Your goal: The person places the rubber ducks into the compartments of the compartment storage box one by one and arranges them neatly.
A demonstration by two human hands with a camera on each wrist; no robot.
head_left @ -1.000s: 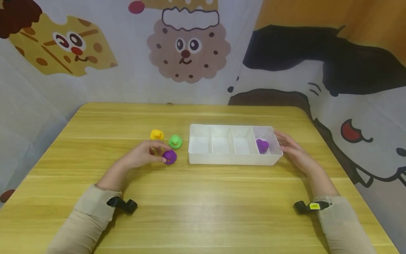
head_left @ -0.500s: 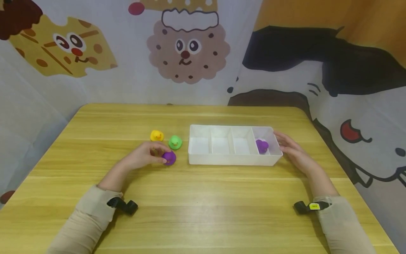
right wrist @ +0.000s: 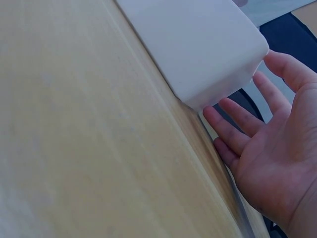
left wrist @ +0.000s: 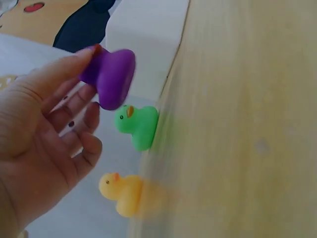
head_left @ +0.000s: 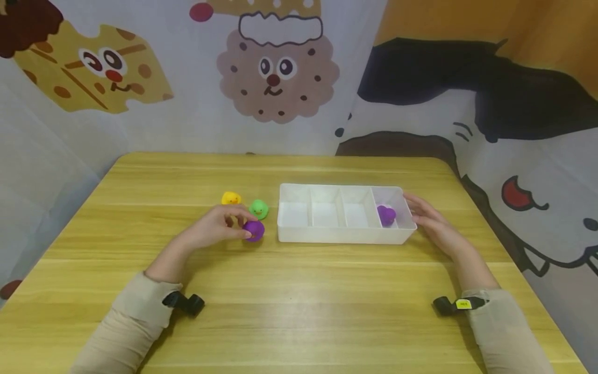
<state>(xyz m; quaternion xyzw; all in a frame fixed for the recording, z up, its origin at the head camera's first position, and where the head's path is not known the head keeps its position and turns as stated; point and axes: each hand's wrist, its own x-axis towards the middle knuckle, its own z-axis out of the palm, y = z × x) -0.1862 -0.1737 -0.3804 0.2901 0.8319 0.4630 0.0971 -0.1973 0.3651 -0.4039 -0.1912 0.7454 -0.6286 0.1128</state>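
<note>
Between thumb and fingertips my left hand [head_left: 218, 226] pinches a purple rubber duck [left wrist: 115, 79], seen above the table surface in the left wrist view. Just behind it stand a green rubber duck [head_left: 258, 209] and a yellow rubber duck [head_left: 231, 198], the yellow one partly covered by the hand. To the right is a white four-compartment box [head_left: 327, 235]. Its rightmost compartment holds another purple duck [head_left: 386, 215]; the other compartments hold nothing. My right hand [right wrist: 272, 134] has its fingers extended at the box's right end, fingertips right at the wall.
The wooden table [head_left: 289, 301] carries everything. Behind it hangs a cloth printed with cartoon figures [head_left: 280, 78]. A black wrist camera [head_left: 184, 303] sits on the left sleeve, another black camera [head_left: 458, 305] on the right one.
My left hand has shifted slightly to the right with the purple duck, nearer the green duck and the box. The right hand and the box have stayed in place.
</note>
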